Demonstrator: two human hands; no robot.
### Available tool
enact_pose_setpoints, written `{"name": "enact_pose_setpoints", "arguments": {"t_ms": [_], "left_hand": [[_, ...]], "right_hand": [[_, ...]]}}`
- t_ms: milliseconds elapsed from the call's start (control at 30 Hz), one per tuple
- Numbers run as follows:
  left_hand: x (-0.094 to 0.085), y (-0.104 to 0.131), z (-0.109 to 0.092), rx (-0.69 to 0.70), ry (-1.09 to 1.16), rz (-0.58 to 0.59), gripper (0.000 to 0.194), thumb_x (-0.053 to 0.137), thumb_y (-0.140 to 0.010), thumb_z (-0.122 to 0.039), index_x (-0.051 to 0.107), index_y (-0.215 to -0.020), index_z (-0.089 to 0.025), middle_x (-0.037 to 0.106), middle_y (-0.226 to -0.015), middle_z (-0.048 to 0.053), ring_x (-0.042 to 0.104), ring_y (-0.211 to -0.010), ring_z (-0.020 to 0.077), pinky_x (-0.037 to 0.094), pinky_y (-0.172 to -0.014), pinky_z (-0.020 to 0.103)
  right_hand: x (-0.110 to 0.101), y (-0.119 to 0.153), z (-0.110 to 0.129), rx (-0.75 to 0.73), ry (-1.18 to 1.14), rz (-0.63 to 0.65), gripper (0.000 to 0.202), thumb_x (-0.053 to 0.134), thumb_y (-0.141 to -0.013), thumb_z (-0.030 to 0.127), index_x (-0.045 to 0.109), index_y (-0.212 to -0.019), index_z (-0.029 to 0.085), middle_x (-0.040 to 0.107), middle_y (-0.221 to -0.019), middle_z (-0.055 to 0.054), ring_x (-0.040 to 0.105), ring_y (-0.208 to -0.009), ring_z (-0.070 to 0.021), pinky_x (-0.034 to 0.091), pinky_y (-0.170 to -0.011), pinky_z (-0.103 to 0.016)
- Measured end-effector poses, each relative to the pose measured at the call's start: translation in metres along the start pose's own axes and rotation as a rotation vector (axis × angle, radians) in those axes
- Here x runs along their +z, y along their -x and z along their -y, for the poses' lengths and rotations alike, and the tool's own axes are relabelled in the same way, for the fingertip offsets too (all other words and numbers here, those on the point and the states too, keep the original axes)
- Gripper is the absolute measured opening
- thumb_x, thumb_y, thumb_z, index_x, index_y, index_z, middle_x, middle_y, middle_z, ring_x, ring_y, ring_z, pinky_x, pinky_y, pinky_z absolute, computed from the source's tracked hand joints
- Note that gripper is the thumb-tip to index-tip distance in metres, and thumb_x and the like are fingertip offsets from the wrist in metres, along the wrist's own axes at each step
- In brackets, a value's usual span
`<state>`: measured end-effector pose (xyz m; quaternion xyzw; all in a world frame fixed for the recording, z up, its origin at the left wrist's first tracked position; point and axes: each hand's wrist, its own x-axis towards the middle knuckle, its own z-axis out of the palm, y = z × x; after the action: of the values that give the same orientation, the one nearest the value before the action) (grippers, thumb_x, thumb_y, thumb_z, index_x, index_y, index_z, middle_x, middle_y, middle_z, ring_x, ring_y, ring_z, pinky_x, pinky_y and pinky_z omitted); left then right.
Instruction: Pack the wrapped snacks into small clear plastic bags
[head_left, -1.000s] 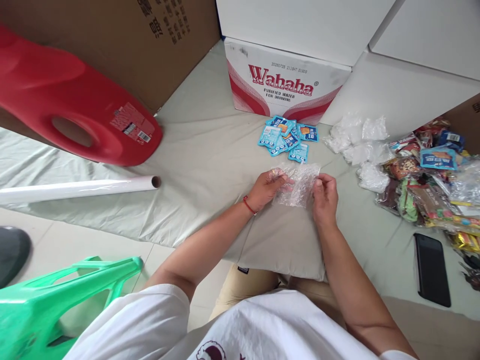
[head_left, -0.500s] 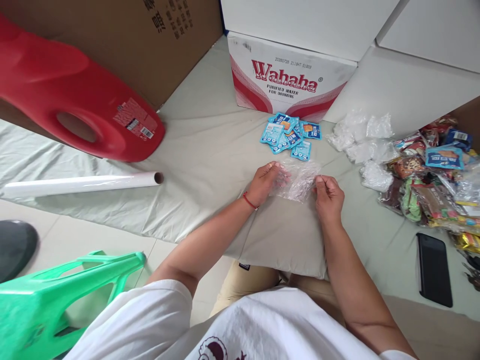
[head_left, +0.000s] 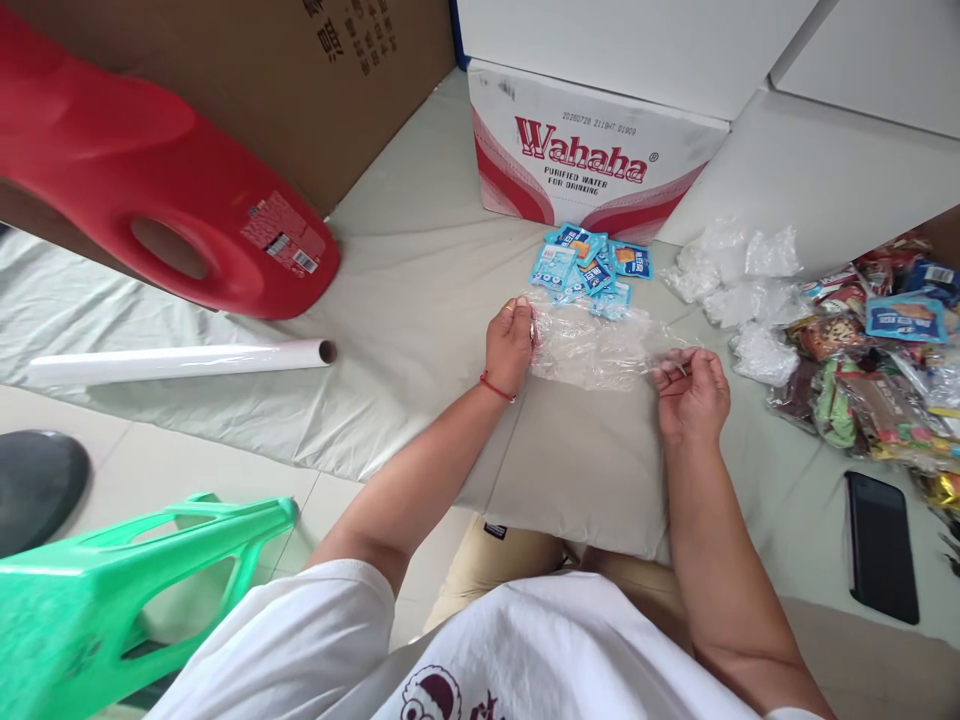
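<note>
Head view: crinkled clear plastic stretched between two hands

Crinkled clear plastic (head_left: 592,350) spans the gap between both hands, over a pale cloth-covered tabletop (head_left: 405,350). The left hand (head_left: 511,345) pinches its left end; the right hand (head_left: 694,395) has its fingers curled in on the right end. Whether it is a bag or a loose sheet cannot be told. Being so thin, it could tear under a hard pull, or slip from the right hand's small hold.

Just beyond, its far edge overlaps the nearest of some blue packets (head_left: 555,267) in this view. Contact is unclear, but a low sweep might drag their heap apart. Behind them stands a red-and-white carton (head_left: 525,175).

To the right, near that hand, lies a clump of similar clear plastic (head_left: 765,352), which the sleeve-like film might snag or get mixed with. Farther right are mixed snack packets (head_left: 906,318) and a black phone (head_left: 883,548).

Well to the left, a white roll (head_left: 180,360) lies on its side; a knock could set it rolling.
</note>
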<state>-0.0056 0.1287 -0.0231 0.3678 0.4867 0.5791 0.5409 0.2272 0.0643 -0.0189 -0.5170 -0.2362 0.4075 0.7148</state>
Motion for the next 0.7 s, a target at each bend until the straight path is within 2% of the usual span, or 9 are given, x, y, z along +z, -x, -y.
{"name": "enact_pose_setpoints", "arguments": {"t_ms": [67, 167, 367, 467, 567, 633, 700], "left_hand": [[-0.001, -0.001, 0.000, 0.027, -0.015, -0.012, 0.060, 0.055, -0.090, -0.081, 0.053, -0.078, -0.022, 0.044, -0.050, -0.006, 0.035, -0.041, 0.0090, 0.024, -0.044, 0.028], [-0.004, -0.002, -0.001, 0.058, -0.042, -0.025, 0.061, 0.055, -0.089, -0.082, 0.053, -0.077, -0.023, 0.043, -0.049, -0.007, 0.035, -0.041, 0.0090, 0.025, -0.045, 0.028], [-0.009, -0.008, -0.004, 0.012, -0.069, -0.071, 0.057, 0.061, -0.091, -0.075, 0.052, -0.071, -0.022, 0.042, -0.049, -0.006, 0.037, -0.043, 0.0087, 0.025, -0.045, 0.027], [-0.011, -0.012, -0.006, 0.009, -0.078, -0.098, 0.056, 0.064, -0.091, -0.069, 0.051, -0.066, -0.021, 0.042, -0.050, -0.006, 0.036, -0.044, 0.0083, 0.026, -0.046, 0.026], [-0.013, -0.017, -0.004, -0.024, -0.064, -0.104, 0.052, 0.063, -0.095, -0.062, 0.050, -0.067, -0.021, 0.042, -0.052, -0.007, 0.035, -0.046, 0.0087, 0.028, -0.048, 0.025], [-0.015, -0.021, -0.002, -0.036, -0.066, -0.123, 0.044, 0.062, -0.098, -0.055, 0.050, -0.073, -0.021, 0.044, -0.057, -0.006, 0.038, -0.050, 0.0094, 0.031, -0.051, 0.024], [-0.017, -0.022, -0.002, 0.025, -0.127, -0.198, 0.033, 0.068, -0.096, -0.045, 0.051, -0.081, -0.021, 0.049, -0.069, -0.005, 0.045, -0.059, 0.0100, 0.038, -0.059, 0.023]], "right_hand": [[-0.004, -0.003, -0.001, -0.037, 0.046, -0.041, 0.046, 0.088, -0.071, 0.055, 0.059, -0.082, 0.022, 0.060, -0.070, 0.005, 0.048, -0.053, -0.0066, 0.039, -0.044, -0.018], [-0.009, -0.007, -0.002, -0.109, 0.126, -0.077, 0.042, 0.085, -0.076, 0.055, 0.062, -0.082, 0.021, 0.054, -0.064, 0.006, 0.036, -0.048, -0.0053, 0.024, -0.039, -0.019], [-0.016, -0.012, -0.001, -0.185, 0.229, -0.094, 0.040, 0.081, -0.080, 0.056, 0.064, -0.082, 0.020, 0.048, -0.060, 0.007, 0.029, -0.047, -0.0060, 0.017, -0.041, -0.023], [-0.018, -0.015, 0.003, -0.179, 0.212, -0.105, 0.041, 0.086, -0.075, 0.054, 0.065, -0.080, 0.019, 0.053, -0.063, 0.005, 0.036, -0.051, -0.0065, 0.022, -0.043, -0.022], [-0.018, -0.013, 0.011, -0.207, 0.154, -0.060, 0.039, 0.089, -0.072, 0.050, 0.065, -0.079, 0.019, 0.062, -0.076, 0.003, 0.052, -0.065, -0.0082, 0.040, -0.054, -0.021], [-0.018, -0.004, 0.019, -0.259, 0.130, 0.000, 0.037, 0.087, -0.075, 0.050, 0.064, -0.079, 0.020, 0.066, -0.080, 0.002, 0.060, -0.074, -0.0110, 0.048, -0.064, -0.023], [-0.018, 0.011, 0.028, -0.312, 0.173, 0.043, 0.036, 0.081, -0.082, 0.052, 0.064, -0.080, 0.020, 0.068, -0.081, 0.000, 0.064, -0.074, -0.0127, 0.047, -0.061, -0.024]]}}
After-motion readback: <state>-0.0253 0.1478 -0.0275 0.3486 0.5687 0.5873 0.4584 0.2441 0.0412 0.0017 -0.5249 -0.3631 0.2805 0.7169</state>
